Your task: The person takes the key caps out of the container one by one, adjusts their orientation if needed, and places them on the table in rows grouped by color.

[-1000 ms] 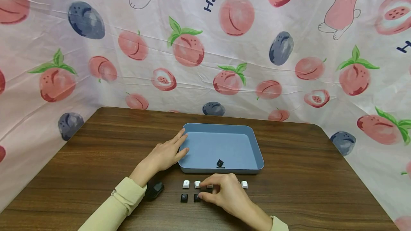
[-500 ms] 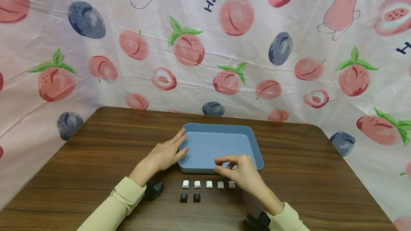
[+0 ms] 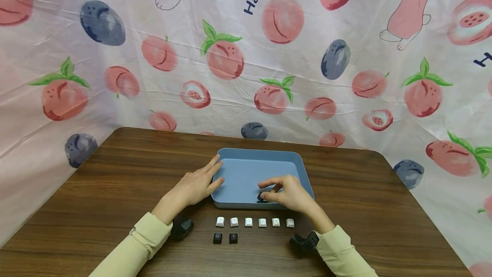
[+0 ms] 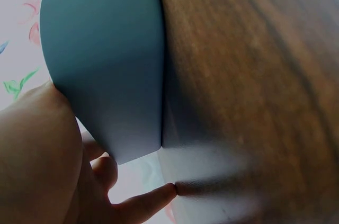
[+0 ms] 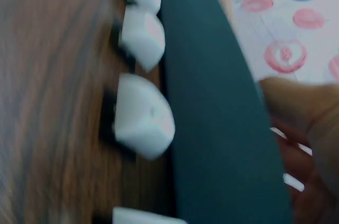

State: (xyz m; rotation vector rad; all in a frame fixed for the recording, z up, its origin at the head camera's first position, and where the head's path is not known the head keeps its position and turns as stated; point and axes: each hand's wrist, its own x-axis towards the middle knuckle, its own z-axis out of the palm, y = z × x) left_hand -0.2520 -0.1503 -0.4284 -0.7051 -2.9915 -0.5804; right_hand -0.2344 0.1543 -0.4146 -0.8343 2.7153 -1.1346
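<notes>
A blue rectangular tray point(image 3: 244, 174) stands on the table with one small black keycap point(image 3: 260, 196) inside, near its front wall. My right hand point(image 3: 290, 193) reaches in over the front edge. Its index finger and thumb are curved and apart, the thumb tip right at the keycap and partly covering it. My left hand point(image 3: 194, 187) rests against the tray's left side with fingers spread over the rim. In the left wrist view, the tray's outer wall point(image 4: 106, 49) rises beside that hand.
In front of the tray lies a row of several white keycaps point(image 3: 248, 222). Nearer to me are two black keycaps, a left one point(image 3: 217, 238) and a right one point(image 3: 233, 238). The right wrist view shows a white keycap point(image 5: 144, 118) close beside the tray wall point(image 5: 212, 102). A patterned cloth hangs behind.
My right hand has left the right black keycap on the table and moved up and away into the tray, uncovering the white row. My left hand stays at the tray's side.
</notes>
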